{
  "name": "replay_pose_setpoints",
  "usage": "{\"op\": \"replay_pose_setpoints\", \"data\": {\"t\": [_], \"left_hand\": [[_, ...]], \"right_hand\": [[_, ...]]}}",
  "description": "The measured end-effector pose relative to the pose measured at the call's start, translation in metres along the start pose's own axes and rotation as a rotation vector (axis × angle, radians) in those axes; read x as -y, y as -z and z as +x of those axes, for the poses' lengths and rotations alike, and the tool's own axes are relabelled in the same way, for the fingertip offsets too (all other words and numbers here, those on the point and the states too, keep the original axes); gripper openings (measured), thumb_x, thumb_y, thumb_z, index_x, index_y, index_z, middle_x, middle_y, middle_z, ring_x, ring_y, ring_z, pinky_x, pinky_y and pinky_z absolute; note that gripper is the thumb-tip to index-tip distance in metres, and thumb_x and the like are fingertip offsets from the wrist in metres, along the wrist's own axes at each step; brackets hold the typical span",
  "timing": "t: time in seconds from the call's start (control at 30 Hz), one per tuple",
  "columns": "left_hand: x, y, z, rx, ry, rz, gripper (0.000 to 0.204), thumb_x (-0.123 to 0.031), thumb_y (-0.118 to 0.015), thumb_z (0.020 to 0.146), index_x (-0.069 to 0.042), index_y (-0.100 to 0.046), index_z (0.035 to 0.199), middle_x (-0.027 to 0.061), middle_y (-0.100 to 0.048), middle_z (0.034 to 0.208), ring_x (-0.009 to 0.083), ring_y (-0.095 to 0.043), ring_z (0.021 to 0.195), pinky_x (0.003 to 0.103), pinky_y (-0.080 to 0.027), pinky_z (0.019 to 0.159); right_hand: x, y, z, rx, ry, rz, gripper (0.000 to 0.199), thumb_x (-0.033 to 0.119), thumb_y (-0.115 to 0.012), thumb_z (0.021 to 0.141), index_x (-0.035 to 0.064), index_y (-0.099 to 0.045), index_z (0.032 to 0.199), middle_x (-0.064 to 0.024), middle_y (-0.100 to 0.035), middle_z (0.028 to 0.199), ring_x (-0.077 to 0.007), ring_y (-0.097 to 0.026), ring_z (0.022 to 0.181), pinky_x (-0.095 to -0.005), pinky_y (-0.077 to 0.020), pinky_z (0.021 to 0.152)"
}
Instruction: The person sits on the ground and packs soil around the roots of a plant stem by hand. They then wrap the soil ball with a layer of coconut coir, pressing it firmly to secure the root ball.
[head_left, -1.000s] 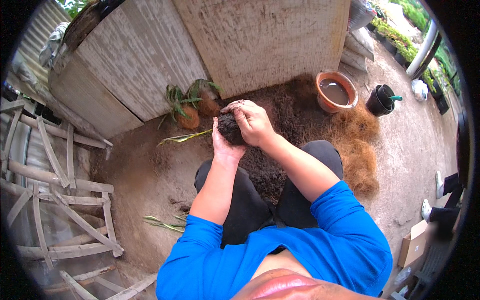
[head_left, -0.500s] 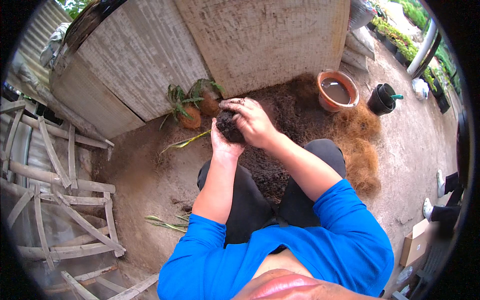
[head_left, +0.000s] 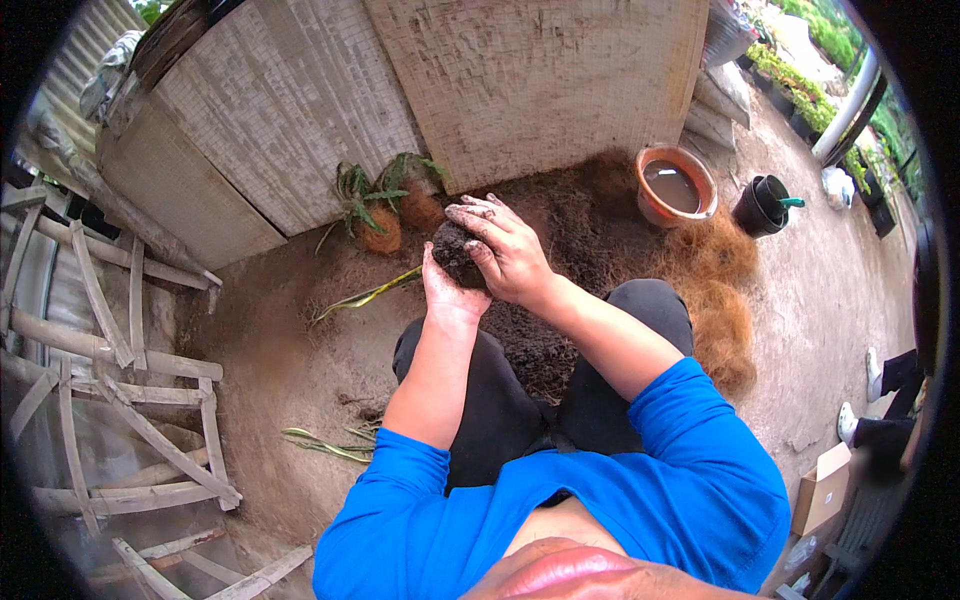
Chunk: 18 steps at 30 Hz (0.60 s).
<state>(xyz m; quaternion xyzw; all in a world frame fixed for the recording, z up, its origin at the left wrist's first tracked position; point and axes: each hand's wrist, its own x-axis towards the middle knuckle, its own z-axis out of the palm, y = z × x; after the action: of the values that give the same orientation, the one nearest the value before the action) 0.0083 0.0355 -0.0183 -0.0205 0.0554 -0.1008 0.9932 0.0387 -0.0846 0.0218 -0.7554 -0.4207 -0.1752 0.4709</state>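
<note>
Both my hands are pressed around a dark ball of soil [head_left: 455,252] held above the ground in front of my knees. My left hand [head_left: 446,296] cups it from below. My right hand [head_left: 505,250] covers it from the top and right, fingers dirty with soil. A long green leaf [head_left: 365,296] trails from the ball toward the left along the ground. Two finished plants with round coir-wrapped root balls [head_left: 380,225] stand against the wall just beyond my hands.
A pile of dark soil [head_left: 560,230] and brown coir fibre [head_left: 715,290] lies ahead and to the right. A terracotta bowl of water [head_left: 675,187] and black pots [head_left: 760,205] stand far right. Loose leaves [head_left: 325,445] lie left; wooden frames [head_left: 110,400] at far left. Another person's feet [head_left: 880,400] at the right edge.
My hands have stayed in nearly the same place, turning and squeezing the soil ball a little. The right hand's fingers have shifted over its top.
</note>
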Motion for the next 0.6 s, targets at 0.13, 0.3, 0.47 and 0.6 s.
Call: {"op": "replay_pose_setpoints", "data": {"t": [0.13,0.3,0.47,0.6], "left_hand": [[-0.009,-0.003,-0.001,0.044,0.093,-0.017,0.064,-0.056,-0.016,0.087,-0.012,-0.051,0.118,0.0128,-0.052,0.119,0.0326,-0.049,0.11,0.047,-0.037,0.097],[-0.002,-0.008,-0.009,0.09,0.039,-0.059,0.063,-0.057,-0.018,0.087,-0.014,-0.045,0.124,0.012,-0.049,0.123,0.0324,-0.046,0.113,0.049,-0.035,0.097],[-0.015,-0.011,-0.014,0.069,0.066,0.002,0.063,-0.059,-0.019,0.087,-0.015,-0.046,0.123,0.0134,-0.049,0.122,0.0346,-0.045,0.114,0.054,-0.034,0.096],[-0.016,-0.024,-0.018,-0.242,-0.067,0.016,0.059,-0.058,-0.025,0.086,-0.014,-0.05,0.116,0.0143,-0.053,0.116,0.0366,-0.05,0.106,0.056,-0.04,0.09]], "right_hand": [[-0.005,0.002,0.008,-0.101,-0.088,0.317,0.051,0.036,-0.035,0.092,-0.0034,-0.044,0.123,-0.0205,-0.047,0.125,-0.0323,-0.041,0.12,-0.0378,-0.0267,0.102],[0.016,0.006,0.002,0.026,-0.003,-0.131,0.045,0.025,-0.042,0.088,0.0032,-0.04,0.128,-0.0136,-0.041,0.132,-0.0318,-0.034,0.126,-0.0465,-0.0171,0.105],[0.0,0.013,0.023,0.023,-0.101,0.326,0.044,0.024,-0.044,0.09,0.0023,-0.041,0.128,-0.015,-0.042,0.132,-0.0277,-0.033,0.127,-0.0406,-0.022,0.105],[-0.032,0.081,0.056,-0.44,-0.685,1.009,0.025,0.026,-0.047,0.09,0.0031,-0.056,0.088,-0.0084,-0.06,0.079,-0.0184,-0.057,0.068,-0.032,-0.0466,0.064]]}}
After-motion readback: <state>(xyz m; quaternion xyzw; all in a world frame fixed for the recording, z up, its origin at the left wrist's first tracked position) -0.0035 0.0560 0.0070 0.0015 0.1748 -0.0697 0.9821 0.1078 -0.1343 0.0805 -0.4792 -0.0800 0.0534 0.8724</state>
